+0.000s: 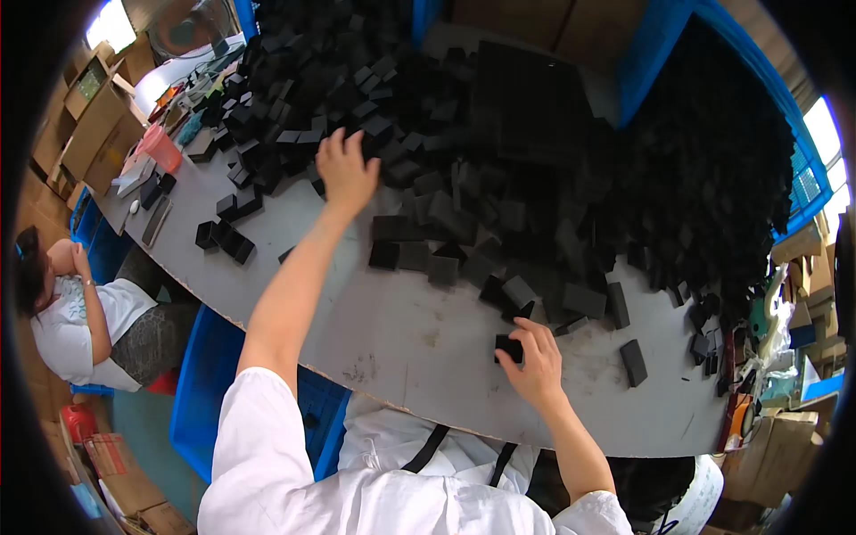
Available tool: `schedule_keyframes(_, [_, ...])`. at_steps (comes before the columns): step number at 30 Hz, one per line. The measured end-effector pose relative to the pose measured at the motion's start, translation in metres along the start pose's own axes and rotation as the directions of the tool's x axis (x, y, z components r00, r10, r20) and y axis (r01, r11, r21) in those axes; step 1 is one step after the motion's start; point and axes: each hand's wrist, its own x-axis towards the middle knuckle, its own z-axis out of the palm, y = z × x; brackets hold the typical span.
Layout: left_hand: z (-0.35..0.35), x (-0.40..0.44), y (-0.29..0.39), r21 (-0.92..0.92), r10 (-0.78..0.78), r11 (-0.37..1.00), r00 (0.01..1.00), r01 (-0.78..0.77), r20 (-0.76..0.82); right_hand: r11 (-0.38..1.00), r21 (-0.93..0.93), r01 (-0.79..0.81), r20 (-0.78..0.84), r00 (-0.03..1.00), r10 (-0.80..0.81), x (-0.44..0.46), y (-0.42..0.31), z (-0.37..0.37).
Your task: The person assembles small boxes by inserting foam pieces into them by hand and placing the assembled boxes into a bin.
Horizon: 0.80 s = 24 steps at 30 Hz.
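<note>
My left hand (348,171) reaches forward over the near left edge of a large pile of black foam-like blocks (426,207). Its fingers are apart on or just above the blocks, and no block shows in its grasp. Near the table's front, my right hand (538,364) pinches a small black block (506,348) between thumb and fingers. Another dark block stands right behind those fingertips. A single upright block (633,363) is to the right of this hand.
The blocks cover much of the grey table (401,334). A blue crate (807,169) spills more blocks at the right. A pink cup (160,147) stands far left, near small loose blocks (225,239). Below the table edge is a blue bin (201,383). Another person (94,312) sits at the left.
</note>
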Motion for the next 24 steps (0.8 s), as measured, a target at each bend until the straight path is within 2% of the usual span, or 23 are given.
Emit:
schedule_keyframes(1, [0.02, -0.006, -0.04, 0.032, -0.084, 0.996, 0.991, 0.081, 0.102, 0.992, 0.06, 0.113, 0.09, 0.989, -0.118, 0.005, -0.006, -0.01])
schedule_keyframes(2, [0.02, -0.009, -0.052, 0.128, -0.112, 0.988, 0.964, 0.083, 0.24, 0.971, 0.119, 0.208, 0.168, 0.959, -0.227, 0.007, -0.008, -0.018])
schedule_keyframes(3, [0.016, -0.012, -0.057, 0.119, -0.037, 0.993, 0.964, 0.005, 0.265, 0.978, 0.093, 0.187, 0.155, 0.968, -0.199, 0.007, -0.003, -0.02])
schedule_keyframes(4, [0.007, -0.016, -0.053, 0.051, 0.046, 0.997, 0.979, -0.057, 0.198, 0.962, 0.104, 0.252, 0.247, 0.93, -0.27, 0.006, 0.006, -0.017])
schedule_keyframes(5, [-0.005, -0.017, -0.043, -0.131, 0.037, 0.991, 0.991, -0.019, 0.131, 0.942, 0.126, 0.31, 0.335, 0.881, -0.335, 0.003, 0.015, -0.011])
schedule_keyframes(6, [-0.029, -0.018, -0.018, -0.287, 0.065, 0.957, 0.997, -0.047, 0.052, 0.947, 0.078, 0.311, 0.269, 0.908, -0.32, 0.001, 0.022, -0.004])
schedule_keyframes(8, [-0.087, -0.044, 0.028, -0.451, 0.117, 0.892, 0.971, -0.011, 0.208, 0.97, 0.062, 0.235, 0.139, 0.96, -0.242, 0.005, 0.022, 0.004])
schedule_keyframes(9, [-0.105, -0.069, 0.045, -0.492, 0.236, 0.865, 0.946, -0.1, 0.221, 0.979, 0.18, 0.096, 0.062, 0.992, -0.108, 0.005, 0.014, 0.007])
schedule_keyframes(10, [-0.13, -0.093, 0.06, -0.631, 0.351, 0.772, 0.874, -0.068, 0.335, 0.962, 0.272, 0.008, 0.008, 1.0, -0.011, 0.006, 0.005, 0.008])
schedule_keyframes(11, [-0.145, -0.117, 0.081, -0.712, 0.451, 0.698, 0.818, -0.074, 0.357, 0.934, 0.352, 0.055, -0.057, 0.998, -0.038, 0.007, -0.001, 0.011])
schedule_keyframes(12, [-0.162, -0.139, 0.098, -0.704, 0.451, 0.707, 0.723, 0.069, 0.523, 0.93, 0.334, 0.155, -0.098, 0.987, -0.129, 0.008, -0.012, 0.009])
schedule_keyframes(13, [-0.166, -0.161, 0.11, -0.723, 0.489, 0.688, 0.7, 0.057, 0.521, 0.91, 0.361, 0.206, -0.083, 0.979, -0.189, 0.004, -0.02, 0.013])
schedule_keyframes(14, [-0.166, -0.18, 0.122, -0.754, 0.485, 0.641, 0.686, 0.144, 0.543, 0.896, 0.359, 0.261, -0.048, 0.964, -0.261, -0.003, -0.023, 0.023])
schedule_keyframes(15, [-0.159, -0.194, 0.131, -0.784, 0.518, 0.62, 0.733, 0.032, 0.441, 0.87, 0.381, 0.313, 0.047, 0.933, -0.357, -0.006, -0.027, 0.025])
schedule_keyframes(17, [-0.156, -0.195, 0.153, -0.825, 0.523, 0.542, 0.704, 0.159, 0.48, 0.895, 0.34, 0.289, 0.113, 0.932, -0.344, -0.025, -0.021, 0.041])
schedule_keyframes(18, [-0.153, -0.198, 0.155, -0.837, 0.544, 0.524, 0.695, 0.156, 0.47, 0.905, 0.323, 0.276, 0.104, 0.94, -0.324, -0.027, -0.02, 0.03])
schedule_keyframes(20, [-0.145, -0.202, 0.153, -0.813, 0.637, 0.579, 0.587, 0.063, 0.499, 0.937, 0.128, 0.325, -0.04, 0.946, -0.323, -0.027, -0.013, -0.005])
schedule_keyframes(21, [-0.147, -0.197, 0.157, -0.823, 0.655, 0.565, 0.575, 0.059, 0.49, 0.965, 0.048, 0.259, -0.108, 0.962, -0.253, -0.031, 0.005, -0.024])
schedule_keyframes(22, [-0.153, -0.188, 0.163, -0.818, 0.707, 0.575, 0.523, -0.032, 0.476, 0.983, -0.097, 0.157, -0.222, 0.959, -0.175, -0.034, 0.03, -0.044])
schedule_keyframes(23, [-0.157, -0.183, 0.167, -0.809, 0.751, 0.576, 0.468, -0.121, 0.465, 0.968, -0.244, -0.063, -0.323, 0.946, -0.019, -0.036, 0.056, -0.068])
schedule_keyframes(24, [-0.158, -0.184, 0.169, -0.797, 0.73, 0.597, 0.471, -0.088, 0.495, 0.889, -0.356, -0.289, -0.438, 0.892, 0.115, -0.04, 0.082, -0.087])
